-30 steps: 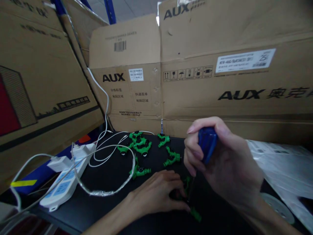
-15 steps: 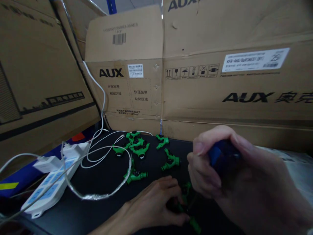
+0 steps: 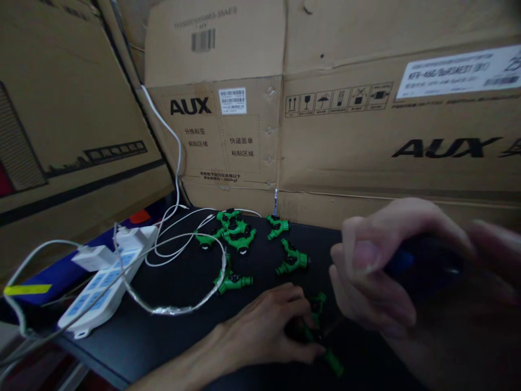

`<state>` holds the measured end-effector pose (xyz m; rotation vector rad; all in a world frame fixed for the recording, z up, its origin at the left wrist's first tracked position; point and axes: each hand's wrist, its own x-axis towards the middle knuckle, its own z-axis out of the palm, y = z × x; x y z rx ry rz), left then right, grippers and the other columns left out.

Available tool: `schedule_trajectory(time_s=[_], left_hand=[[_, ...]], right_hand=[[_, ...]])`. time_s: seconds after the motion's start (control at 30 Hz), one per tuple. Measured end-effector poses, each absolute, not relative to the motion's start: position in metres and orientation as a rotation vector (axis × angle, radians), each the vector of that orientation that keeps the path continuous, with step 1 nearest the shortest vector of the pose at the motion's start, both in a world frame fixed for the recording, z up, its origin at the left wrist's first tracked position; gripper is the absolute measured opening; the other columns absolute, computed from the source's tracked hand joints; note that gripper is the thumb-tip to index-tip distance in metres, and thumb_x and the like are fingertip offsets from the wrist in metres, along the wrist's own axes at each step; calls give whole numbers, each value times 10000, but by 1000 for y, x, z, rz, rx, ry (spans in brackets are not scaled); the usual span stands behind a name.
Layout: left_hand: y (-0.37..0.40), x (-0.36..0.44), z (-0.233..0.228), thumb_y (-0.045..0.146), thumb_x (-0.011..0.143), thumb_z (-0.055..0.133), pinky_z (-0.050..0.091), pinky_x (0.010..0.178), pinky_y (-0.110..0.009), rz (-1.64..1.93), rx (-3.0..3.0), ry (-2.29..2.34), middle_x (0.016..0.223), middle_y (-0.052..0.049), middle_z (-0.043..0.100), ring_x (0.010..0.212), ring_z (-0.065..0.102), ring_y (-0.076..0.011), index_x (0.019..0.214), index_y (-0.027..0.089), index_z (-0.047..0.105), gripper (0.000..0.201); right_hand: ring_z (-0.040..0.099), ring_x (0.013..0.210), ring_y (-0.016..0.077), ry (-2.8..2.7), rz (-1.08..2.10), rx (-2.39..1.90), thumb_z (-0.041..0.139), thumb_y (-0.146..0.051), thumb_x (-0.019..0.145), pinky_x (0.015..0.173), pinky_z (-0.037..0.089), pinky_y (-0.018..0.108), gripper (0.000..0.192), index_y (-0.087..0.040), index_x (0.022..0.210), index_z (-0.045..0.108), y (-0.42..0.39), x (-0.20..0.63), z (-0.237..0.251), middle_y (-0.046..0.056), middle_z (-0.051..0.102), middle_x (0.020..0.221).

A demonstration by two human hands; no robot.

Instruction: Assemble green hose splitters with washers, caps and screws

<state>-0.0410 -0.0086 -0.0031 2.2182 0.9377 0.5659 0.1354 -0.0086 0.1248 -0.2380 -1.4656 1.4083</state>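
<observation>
My left hand [image 3: 271,326] is low in the middle of the head view, its fingers closed round a green Y-shaped hose splitter [image 3: 334,363] against the dark tabletop. Part of that splitter is hidden under the fingers. My right hand [image 3: 378,271], large and close to the camera, wraps round the dark blue handle of a screwdriver [image 3: 423,266]. Its thin shaft points down at the held splitter; the tip is too dark to make out. Beyond the left hand lie more green splitters: one [image 3: 292,259] nearby, another [image 3: 234,281] to the left, and a cluster [image 3: 240,239] farther back.
A white power strip [image 3: 106,288] with plugged-in adapters lies at the left. A white cable [image 3: 171,310] loops across the black tabletop [image 3: 163,347]. Large cardboard boxes [image 3: 345,157] wall off the back and left [image 3: 81,108]. A small blue-and-white stick [image 3: 275,202] stands by the rear splitter.
The camera view has shifted, so the boxes sit higher and things lie farther right. My right hand has turned slightly on the screwdriver handle. The left hand still holds the splitter.
</observation>
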Motion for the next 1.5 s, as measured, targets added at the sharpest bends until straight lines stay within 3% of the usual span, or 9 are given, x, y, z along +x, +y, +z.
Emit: schedule_trajectory(time_s=[0.2, 0.4, 0.6, 0.7, 0.87, 1.03, 1.23, 1.33, 1.5], left_hand=[[-9, -41, -3, 409, 799, 782, 514, 826, -278, 546, 2217, 926, 999, -38, 667, 953, 625, -204, 1002, 184, 699, 315], [-8, -41, -7, 387, 794, 799, 501, 765, -256, 542, 2229, 931, 944, -20, 670, 904, 639, -189, 1027, 189, 706, 320], [-8, -42, -4, 395, 806, 779, 515, 817, -281, 530, 2232, 939, 998, -38, 672, 951, 640, -207, 1016, 185, 695, 309], [-8, -41, -3, 389, 801, 777, 518, 787, -287, 512, 2241, 957, 959, -37, 666, 923, 636, -213, 990, 183, 698, 290], [-8, -41, -5, 358, 812, 781, 505, 862, -301, 575, 2274, 930, 1026, -43, 662, 995, 623, -216, 980, 191, 703, 250], [-8, -39, -4, 311, 790, 806, 494, 935, -338, 655, 2283, 954, 1034, -37, 661, 1003, 610, -217, 896, 193, 679, 203], [-7, -39, -12, 289, 807, 781, 509, 906, -322, 645, 2262, 955, 1073, -41, 664, 984, 636, -207, 943, 198, 683, 191], [-8, -39, -17, 271, 805, 779, 507, 900, -336, 657, 2265, 997, 1047, -38, 686, 1009, 640, -228, 966, 199, 686, 199], [-5, -40, -15, 292, 842, 736, 519, 894, -346, 588, 2247, 966, 1043, -39, 704, 1026, 650, -235, 938, 200, 681, 144]], right_hand=[[601, 587, 151, -1483, 1187, -153, 782, -492, 801, 458, 513, 278, 419, -230, 1105, 660, -14, 132, 125, 34, 625, 852], [390, 416, 74, -1501, 1254, -207, 652, -479, 924, 377, 398, 203, 266, -229, 1001, 704, -5, 135, 125, -44, 450, 555], [592, 582, 172, -1503, 1205, -248, 778, -467, 814, 471, 527, 318, 282, -269, 997, 694, -13, 132, 130, 19, 613, 765], [580, 509, 154, -1454, 1249, -232, 840, -405, 759, 403, 494, 290, 326, -325, 1006, 643, -17, 132, 127, -21, 633, 762], [426, 423, 78, -1368, 1460, -463, 757, -421, 848, 400, 399, 199, 184, -265, 828, 663, -12, 132, 138, -61, 504, 511], [441, 424, 86, -1354, 1588, -565, 603, -514, 914, 411, 379, 218, 413, -212, 634, 583, -9, 129, 161, -53, 483, 466], [591, 544, 141, -1308, 1492, -279, 716, -594, 803, 497, 477, 288, 399, -254, 803, 508, -14, 130, 142, -26, 653, 735], [488, 511, 104, -1288, 1434, -235, 726, -606, 797, 445, 379, 220, 416, -275, 881, 488, -15, 132, 135, -52, 592, 683], [376, 557, 103, -1407, 1538, -260, 594, -595, 890, 502, 326, 247, 425, -226, 704, 494, -17, 135, 147, -45, 429, 597]])
